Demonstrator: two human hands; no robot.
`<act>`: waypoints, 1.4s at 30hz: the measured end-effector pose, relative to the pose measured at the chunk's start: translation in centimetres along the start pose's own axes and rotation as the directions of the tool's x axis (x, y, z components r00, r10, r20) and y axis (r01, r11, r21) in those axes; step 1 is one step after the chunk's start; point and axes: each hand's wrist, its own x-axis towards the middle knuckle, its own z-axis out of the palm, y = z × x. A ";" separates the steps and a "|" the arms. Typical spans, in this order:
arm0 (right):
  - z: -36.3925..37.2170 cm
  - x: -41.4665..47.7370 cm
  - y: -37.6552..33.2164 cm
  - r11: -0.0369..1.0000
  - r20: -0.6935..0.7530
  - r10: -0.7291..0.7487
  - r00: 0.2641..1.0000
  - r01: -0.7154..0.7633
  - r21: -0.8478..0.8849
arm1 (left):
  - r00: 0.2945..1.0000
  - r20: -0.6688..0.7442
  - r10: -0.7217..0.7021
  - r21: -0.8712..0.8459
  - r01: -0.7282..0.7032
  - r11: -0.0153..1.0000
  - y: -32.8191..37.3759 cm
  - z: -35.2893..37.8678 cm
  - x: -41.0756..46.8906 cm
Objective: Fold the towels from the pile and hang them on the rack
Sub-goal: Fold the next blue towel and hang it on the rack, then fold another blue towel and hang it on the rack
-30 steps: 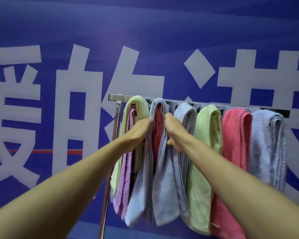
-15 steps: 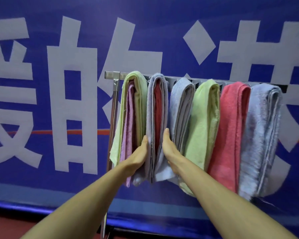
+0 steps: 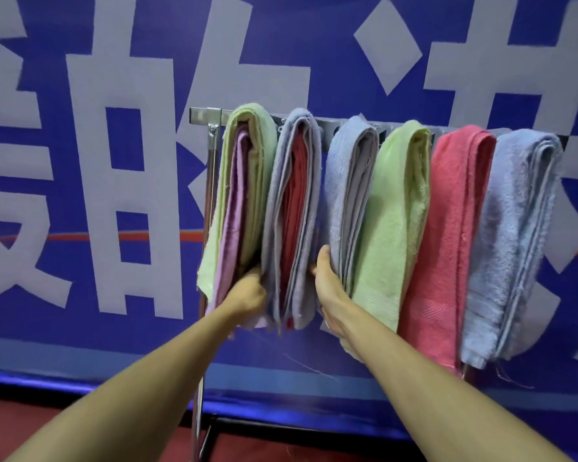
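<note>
Presently the grey towel (image 3: 294, 211) hangs over the rack (image 3: 204, 115), long axis vertical, between both hands. At the towel's lower left the left hand (image 3: 247, 291) lies curled, and I cannot tell whether it holds cloth. At its lower right the right hand (image 3: 327, 285) presses flat, thumb up, equally near.

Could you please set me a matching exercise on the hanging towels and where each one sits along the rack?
Things:
1. pink towel
2. green towel wrapped round a lilac one
3. grey towel with red inside
4. rack's upright post

Places:
a. between the left hand and the right hand
b. far left of the towel row
c. second from the right
d. left of all the towels, under the bar's end

Pairs: 1-c; 2-b; 3-a; 4-d
</note>
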 end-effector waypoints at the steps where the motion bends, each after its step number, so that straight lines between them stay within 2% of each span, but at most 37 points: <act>1: 0.2 -1.2 -0.5 0.999 -0.019 0.022 1.000 -0.023 -0.037 | 0.999 -0.001 -0.046 0.018 0.046 0.999 -0.3 -0.2 -0.2; 4: 0.6 -2.6 -0.5 0.997 0.078 0.062 0.995 -0.057 -0.057 | 0.989 0.123 -0.087 0.164 0.066 0.984 0.8 -0.4 -2.1; 6: 0.9 -3.6 -0.2 0.996 0.142 0.085 0.986 -0.078 -0.054 | 0.961 0.271 -0.056 0.126 0.022 0.992 1.9 -0.3 -3.7; 8: 0.8 -4.7 -0.1 0.995 0.178 0.087 0.980 -0.076 -0.069 | 0.942 0.334 -0.006 0.088 -0.025 0.996 2.8 -0.6 -5.4; 10: -0.1 -6.0 -0.1 0.992 0.191 0.085 0.978 -0.065 -0.111 | 0.948 0.318 0.003 0.103 -0.037 0.994 3.4 -1.3 -7.1; 14: -2.3 -9.0 0.3 0.941 0.249 0.121 0.961 -0.032 -0.337 | 0.952 0.274 -0.133 0.160 0.091 0.983 3.5 -2.2 -9.5; 17: -4.6 -11.0 1.3 0.887 0.249 0.109 0.962 0.019 -0.461 | 0.938 0.300 -0.175 0.175 0.126 0.977 3.5 -1.9 -11.7; 24: -9.1 -15.4 6.4 0.789 0.242 0.135 0.961 0.044 -0.613 | 0.943 0.322 -0.086 -0.134 0.135 0.982 4.6 2.1 -16.7; 27: -11.3 -15.6 11.3 0.702 0.231 0.210 0.950 0.018 -0.712 | 0.893 0.441 -0.092 -0.132 0.166 0.977 3.2 5.9 -18.9; 31: -13.8 -15.0 19.1 0.621 0.183 0.322 0.929 -0.062 -0.782 | 0.796 0.585 -0.158 0.023 0.179 0.984 -0.4 12.2 -21.3; 35: -15.6 -14.2 27.0 0.580 0.135 0.431 0.892 -0.159 -0.799 | 0.739 0.623 -0.255 0.135 0.220 0.966 -4.9 18.5 -23.0; 37: -16.3 -13.7 30.9 0.561 0.121 0.490 0.864 -0.206 -0.802 | 0.684 0.666 -0.296 0.208 0.211 0.955 -7.2 21.2 -23.8; 42: -15.9 -12.9 39.5 0.596 0.063 0.584 0.809 -0.375 -0.710 | 0.569 0.718 -0.400 0.340 0.215 0.915 -13.5 26.6 -25.7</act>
